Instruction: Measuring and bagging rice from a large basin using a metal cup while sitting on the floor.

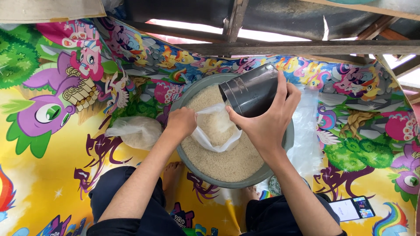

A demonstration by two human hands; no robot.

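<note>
Right hand (267, 124) clamped round a dark measuring cup (250, 92), tipped mouth-down toward 8 o'clock over a clear plastic bag (216, 129). Left hand (180, 123) pinches the bag's rim at its 9 o'clock side, holding it open. Bag sits partly filled with white rice (227, 164), resting on the rice inside a grey round basin (288, 140) at frame centre. Hands apart, bag mouth between them. Second filled plastic bag (135, 131) lies on the cartoon-print mat (52, 170) at 9 o'clock of the basin, just beside it. Phone (352, 208) with lit screen at 4 o'clock, well apart. Bare feet at the basin's 6 o'clock edge.
</note>
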